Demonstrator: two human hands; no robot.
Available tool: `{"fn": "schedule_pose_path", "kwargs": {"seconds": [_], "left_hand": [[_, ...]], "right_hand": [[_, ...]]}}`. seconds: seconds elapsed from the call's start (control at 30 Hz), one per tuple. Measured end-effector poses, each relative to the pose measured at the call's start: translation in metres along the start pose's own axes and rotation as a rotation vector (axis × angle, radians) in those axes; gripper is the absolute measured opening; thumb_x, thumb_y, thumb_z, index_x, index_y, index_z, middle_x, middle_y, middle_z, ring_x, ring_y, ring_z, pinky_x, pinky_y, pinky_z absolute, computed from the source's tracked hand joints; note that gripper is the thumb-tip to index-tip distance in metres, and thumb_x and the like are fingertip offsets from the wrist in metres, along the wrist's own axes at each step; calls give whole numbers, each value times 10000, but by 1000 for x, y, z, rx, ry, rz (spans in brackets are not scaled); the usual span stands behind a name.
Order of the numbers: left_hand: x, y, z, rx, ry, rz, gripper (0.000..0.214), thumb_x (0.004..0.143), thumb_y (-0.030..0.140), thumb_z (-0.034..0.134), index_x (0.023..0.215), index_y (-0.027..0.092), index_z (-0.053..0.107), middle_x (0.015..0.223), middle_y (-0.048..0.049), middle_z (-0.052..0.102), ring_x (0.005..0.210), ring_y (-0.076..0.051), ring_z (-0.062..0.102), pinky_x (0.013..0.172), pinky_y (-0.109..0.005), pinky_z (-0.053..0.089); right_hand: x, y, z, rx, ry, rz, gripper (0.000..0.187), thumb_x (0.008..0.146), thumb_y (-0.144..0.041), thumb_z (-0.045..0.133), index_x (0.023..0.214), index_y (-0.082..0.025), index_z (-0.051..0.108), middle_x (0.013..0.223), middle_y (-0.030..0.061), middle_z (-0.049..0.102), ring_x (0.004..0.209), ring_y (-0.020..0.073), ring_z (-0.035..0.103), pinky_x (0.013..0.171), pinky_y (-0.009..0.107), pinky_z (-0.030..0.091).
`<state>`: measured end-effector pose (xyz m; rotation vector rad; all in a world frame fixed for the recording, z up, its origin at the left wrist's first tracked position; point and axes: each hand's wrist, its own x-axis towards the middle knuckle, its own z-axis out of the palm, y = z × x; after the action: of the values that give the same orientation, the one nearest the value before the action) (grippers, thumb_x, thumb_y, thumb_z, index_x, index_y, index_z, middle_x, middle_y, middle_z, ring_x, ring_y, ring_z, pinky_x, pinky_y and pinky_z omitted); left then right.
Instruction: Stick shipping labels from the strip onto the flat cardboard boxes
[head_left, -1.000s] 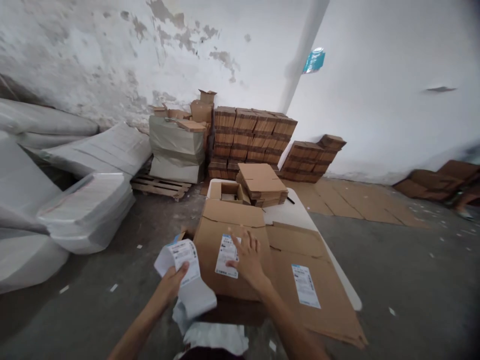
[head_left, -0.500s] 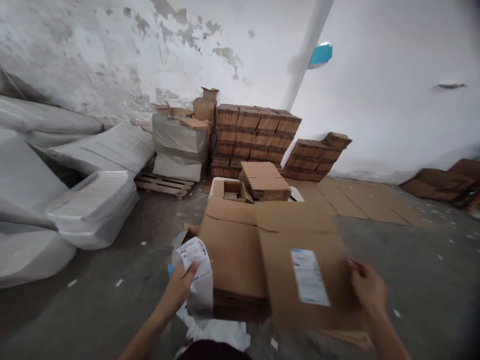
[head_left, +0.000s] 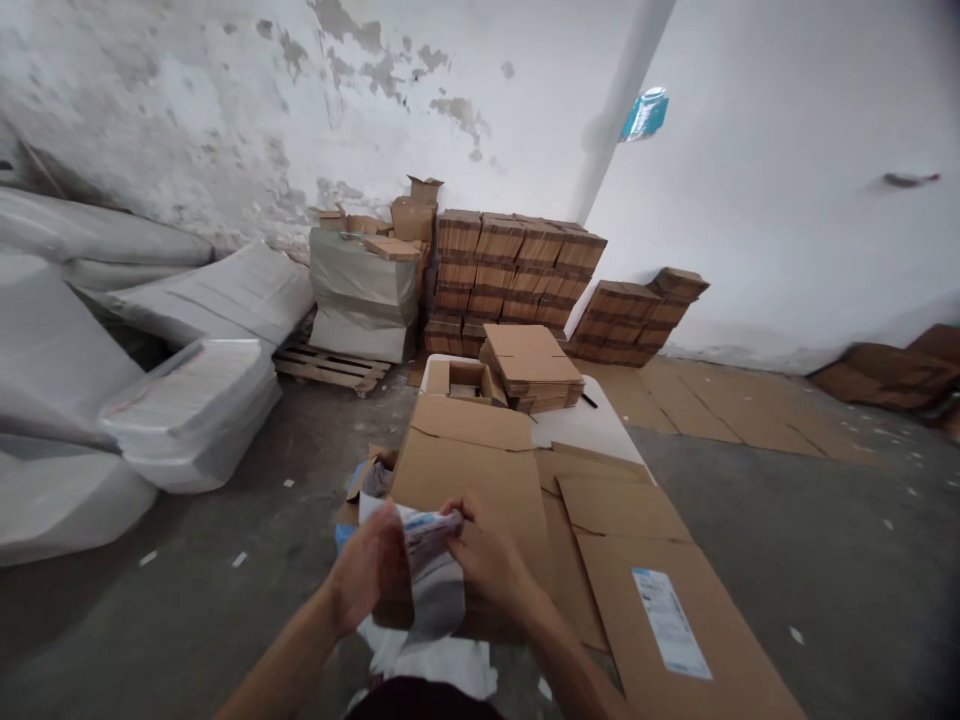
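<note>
My left hand (head_left: 369, 572) and my right hand (head_left: 486, 552) are both closed on a strip of white shipping labels (head_left: 429, 570), held over the near end of a flat cardboard box (head_left: 472, 470) on a stack. The strip's backing hangs down below my hands. To the right lies another flat box (head_left: 660, 620) with a white label (head_left: 670, 636) stuck on it. It rests on more flattened cardboard on a white table (head_left: 592, 422).
A small open carton (head_left: 461, 380) and a pile of flat boxes (head_left: 532, 366) sit at the table's far end. Bundled cardboard stacks (head_left: 510, 270) and wrapped white bales (head_left: 187, 400) line the wall. A wooden pallet (head_left: 330, 366) lies on the concrete floor.
My right hand slid the labelled box off the stack to the right, let it go there, then came back to the label strip. My left hand kept hold of the strip.
</note>
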<state>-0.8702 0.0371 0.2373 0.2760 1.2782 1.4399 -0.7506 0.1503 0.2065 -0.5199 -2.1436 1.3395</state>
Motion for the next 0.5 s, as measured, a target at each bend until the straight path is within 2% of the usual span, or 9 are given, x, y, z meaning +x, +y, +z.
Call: {"fn": "schedule_pose_path", "kwargs": {"seconds": [0.07, 0.17, 0.33, 0.43, 0.5], "left_hand": [[1, 7, -2, -147, 131, -19, 329, 836, 377, 471, 786, 117, 666, 692, -110, 732, 671, -240, 696, 636, -312, 536], [5, 9, -8, -154, 261, -44, 193, 782, 200, 474, 698, 115, 626, 540, -61, 676, 457, -164, 614, 492, -249, 486], [5, 8, -27, -161, 281, -73, 188, 739, 131, 449, 802, 103, 624, 567, -55, 683, 474, -183, 626, 491, -271, 485], [3, 7, -34, -174, 328, -49, 160, 780, 155, 481, 842, 97, 617, 552, -48, 680, 475, -183, 631, 499, -265, 489], [3, 5, -37, -186, 352, -21, 135, 793, 157, 518, 858, 90, 616, 561, -49, 686, 482, -177, 638, 506, -251, 491]], "right_hand": [[0, 2, 5, -53, -17, -23, 355, 723, -126, 602, 1062, -231, 622, 1048, 33, 677, 987, 201, 604, 891, 344, 452], [6, 7, 15, 31, -31, 1, 393, 767, -196, 611, 1159, -220, 601, 1142, 58, 661, 1032, 210, 611, 912, 360, 461], [6, 12, 29, 135, -101, 48, 299, 740, -145, 596, 1027, -201, 659, 951, 34, 714, 877, 193, 656, 814, 324, 494], [0, 12, 41, 191, -130, 83, 327, 744, -165, 618, 1069, -196, 638, 888, 30, 708, 808, 185, 650, 753, 305, 496], [-2, 8, 50, 140, -117, 78, 332, 770, -162, 601, 1098, -206, 632, 890, 33, 703, 817, 187, 635, 772, 316, 483]]}}
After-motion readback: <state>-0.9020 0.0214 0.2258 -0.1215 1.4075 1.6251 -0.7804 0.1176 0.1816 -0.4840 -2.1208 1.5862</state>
